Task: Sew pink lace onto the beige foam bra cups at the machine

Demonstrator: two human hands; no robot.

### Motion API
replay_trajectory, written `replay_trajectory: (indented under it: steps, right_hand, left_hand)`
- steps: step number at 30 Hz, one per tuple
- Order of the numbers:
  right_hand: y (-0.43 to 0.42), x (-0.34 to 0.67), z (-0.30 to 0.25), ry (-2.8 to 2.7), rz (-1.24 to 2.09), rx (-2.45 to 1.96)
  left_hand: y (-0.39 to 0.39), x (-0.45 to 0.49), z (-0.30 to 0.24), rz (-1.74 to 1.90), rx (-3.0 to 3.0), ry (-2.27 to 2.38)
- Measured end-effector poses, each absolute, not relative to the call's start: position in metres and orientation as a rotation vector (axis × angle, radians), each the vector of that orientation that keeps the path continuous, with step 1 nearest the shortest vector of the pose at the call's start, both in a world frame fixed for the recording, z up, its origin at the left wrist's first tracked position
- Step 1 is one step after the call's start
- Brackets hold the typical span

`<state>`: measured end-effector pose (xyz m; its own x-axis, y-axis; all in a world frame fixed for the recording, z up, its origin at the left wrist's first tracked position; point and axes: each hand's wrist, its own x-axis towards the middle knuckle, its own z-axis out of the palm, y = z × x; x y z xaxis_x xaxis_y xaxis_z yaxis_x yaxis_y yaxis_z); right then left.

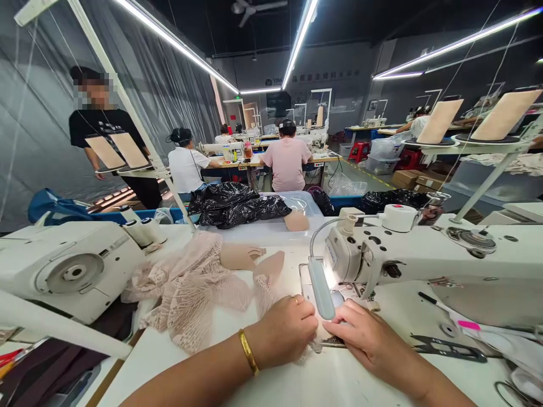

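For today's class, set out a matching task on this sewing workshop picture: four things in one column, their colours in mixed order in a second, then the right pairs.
Things:
1. lace fabric
2. bangle
3. plastic bag
4. stool

Colours:
A. black
B. red
C. pale pink
D. gold

Pairs: 1-C, 2-D, 3-A, 4-B
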<state>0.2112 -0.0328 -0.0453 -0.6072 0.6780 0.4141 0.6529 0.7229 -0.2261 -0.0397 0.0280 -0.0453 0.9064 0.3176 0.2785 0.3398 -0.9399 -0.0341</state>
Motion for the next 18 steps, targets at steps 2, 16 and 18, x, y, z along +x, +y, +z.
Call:
replay_trajectory:
  steps: [2, 16, 18]
  right_hand:
    - [-0.0329, 0.2124, -0.0444, -2.451, 0.116, -1.017]
    - [-0.0333, 0.2142, -0.0458, -2.449, 0.192, -1.074]
    - [-0.0334, 0.2134, -0.0454, -2.416, 0.201, -1.082]
  left_hand:
    - [0.0291, -0.0389, -0.0443, -0.405, -2.997, -0.515]
    - [0.0273, -0.0347, -0.0411, -0.44, -3.1, -0.605]
    - [0.0275, -0.0338, -0.042, -0.478, -3.108, -0.598]
